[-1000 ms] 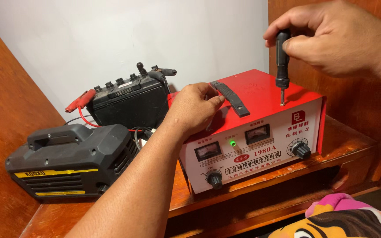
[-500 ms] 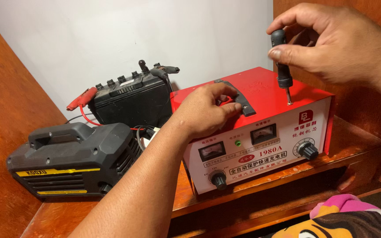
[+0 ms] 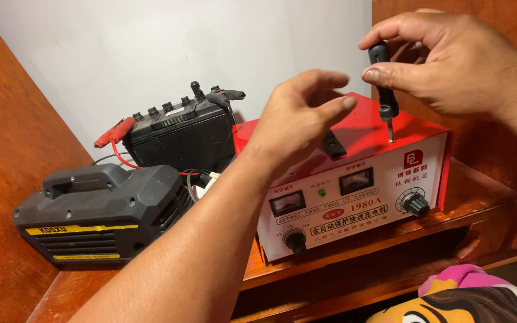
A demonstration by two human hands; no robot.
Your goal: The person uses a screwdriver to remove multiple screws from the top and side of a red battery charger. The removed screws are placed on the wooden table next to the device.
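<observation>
Nearest me, soft patterned cloth (image 3: 468,299) bunches at the lower edge, below the smooth wooden shelf (image 3: 354,251). On it stands the boxy red metal charger (image 3: 354,179), its white face set with two small meters and round black knobs. My left hand (image 3: 297,119) hovers above its lid, fingers loosely spread, holding nothing. My right hand (image 3: 450,63) pinches the slim black screwdriver (image 3: 384,84) upright, tip on the lid's near corner. Leftward sits a ribbed grey plastic case (image 3: 100,212); behind it, a black battery (image 3: 181,134) with red clamps (image 3: 115,131).
</observation>
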